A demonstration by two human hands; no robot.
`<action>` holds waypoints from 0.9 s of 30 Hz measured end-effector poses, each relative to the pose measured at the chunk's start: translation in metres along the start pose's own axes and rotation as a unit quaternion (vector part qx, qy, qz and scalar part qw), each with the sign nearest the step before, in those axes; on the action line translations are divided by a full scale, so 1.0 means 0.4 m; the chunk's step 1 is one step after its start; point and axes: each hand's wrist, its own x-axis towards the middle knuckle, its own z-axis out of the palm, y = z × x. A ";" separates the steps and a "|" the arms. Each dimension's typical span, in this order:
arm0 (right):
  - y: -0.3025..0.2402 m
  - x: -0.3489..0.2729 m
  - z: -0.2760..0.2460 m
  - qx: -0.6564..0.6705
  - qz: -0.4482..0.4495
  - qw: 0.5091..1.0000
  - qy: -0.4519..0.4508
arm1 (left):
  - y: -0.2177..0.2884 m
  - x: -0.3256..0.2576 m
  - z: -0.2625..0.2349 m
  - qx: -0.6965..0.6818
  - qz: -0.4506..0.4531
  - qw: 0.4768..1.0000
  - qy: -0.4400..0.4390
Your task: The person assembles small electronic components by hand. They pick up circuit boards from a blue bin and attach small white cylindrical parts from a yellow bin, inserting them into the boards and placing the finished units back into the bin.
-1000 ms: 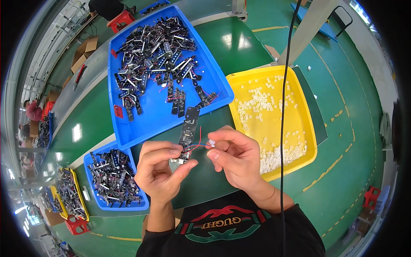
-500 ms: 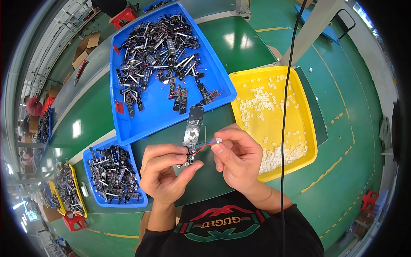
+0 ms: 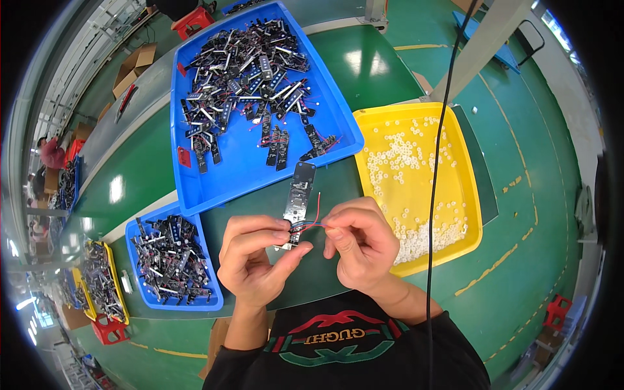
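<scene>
My left hand [image 3: 257,260] is closed, pinching the lower end of a narrow black-and-silver circuit board [image 3: 299,195] between thumb and fingers. Thin red and blue wires [image 3: 311,223] run from the board across to my right hand [image 3: 361,250], whose thumb and forefinger press together on their ends. One red wire end sticks up loose between the hands. Whatever small part sits at the right fingertips is covered by them. Beyond the board lies a large blue tray [image 3: 227,172] with a heap of similar wired boards.
At right stands a yellow tray [image 3: 416,198] scattered with small white rings [image 3: 400,156]. A smaller blue tray [image 3: 219,292] of boards is at left. One black cable [image 3: 434,195] hangs down in front of the yellow tray. Behind the big tray rises a pale post [image 3: 478,55].
The white piece seen at my right fingertips is now hidden by them. The board stands slightly more to the right in view; both hands keep their grip.
</scene>
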 end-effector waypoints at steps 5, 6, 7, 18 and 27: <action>0.015 -0.011 -0.023 -0.231 -0.066 0.967 -0.082 | -0.001 -0.019 -0.047 0.057 -0.016 0.998 0.015; -0.012 0.007 -0.024 -0.305 -0.064 0.942 -0.127 | 0.004 -0.015 -0.077 0.107 0.009 0.994 0.019; 0.001 -0.027 -0.041 -0.225 0.049 0.972 -0.040 | 0.005 0.000 -0.113 0.155 0.038 0.987 0.013; 0.093 0.011 -0.301 -0.644 -0.188 0.708 -0.221 | 0.047 -0.184 -0.666 0.568 -0.130 0.773 0.251; 0.085 0.022 -0.294 -0.561 -0.126 0.785 -0.230 | 0.027 -0.235 -0.703 0.626 -0.243 0.723 0.161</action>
